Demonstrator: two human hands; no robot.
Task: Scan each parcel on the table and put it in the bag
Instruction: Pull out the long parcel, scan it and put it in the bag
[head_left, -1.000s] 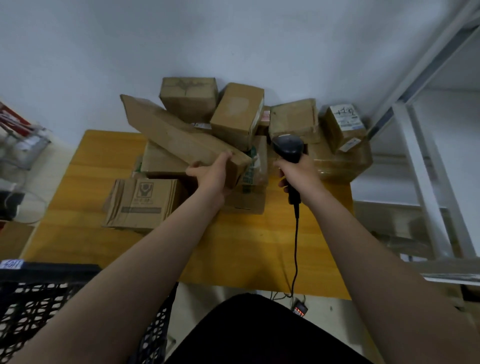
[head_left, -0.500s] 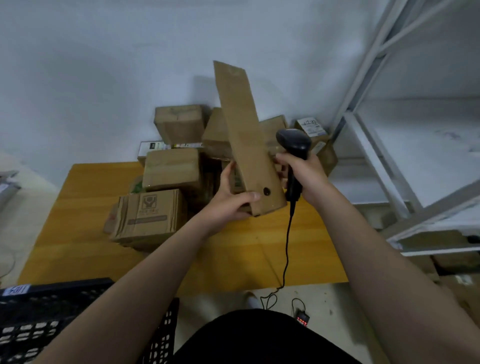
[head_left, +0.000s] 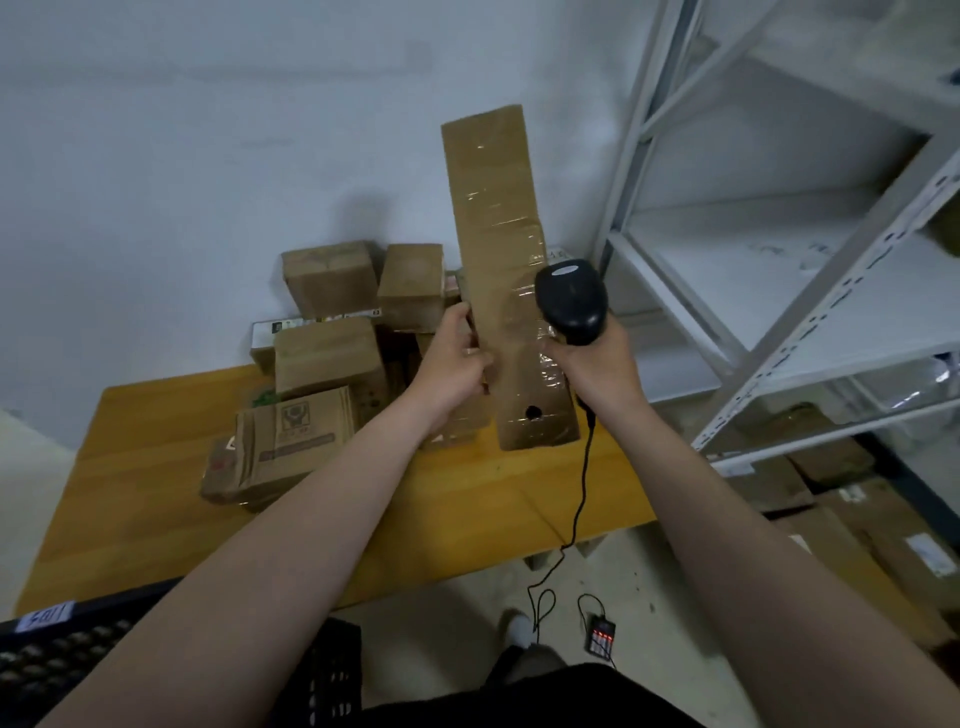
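Observation:
A long, narrow cardboard parcel (head_left: 498, 249) wrapped in clear tape stands almost upright in the air above the wooden table (head_left: 156, 509). My left hand (head_left: 457, 358) grips its left edge near the lower end. My right hand (head_left: 592, 364) grips a black corded barcode scanner (head_left: 571, 299), whose head is right beside the parcel's right edge. Several brown cardboard parcels (head_left: 322, 358) are piled at the back of the table against the wall. No bag is in view.
A black plastic crate (head_left: 62, 665) stands at the lower left by the table's front edge. White metal shelving (head_left: 779, 291) rises on the right, with cardboard boxes (head_left: 857, 525) on the floor under it. The scanner's cable (head_left: 579, 499) hangs to the floor near a small black device (head_left: 600, 634).
My left hand lifted the long parcel off the pile and swung it from lying slanted to nearly upright. My right hand with the scanner stayed beside it. The view turned right.

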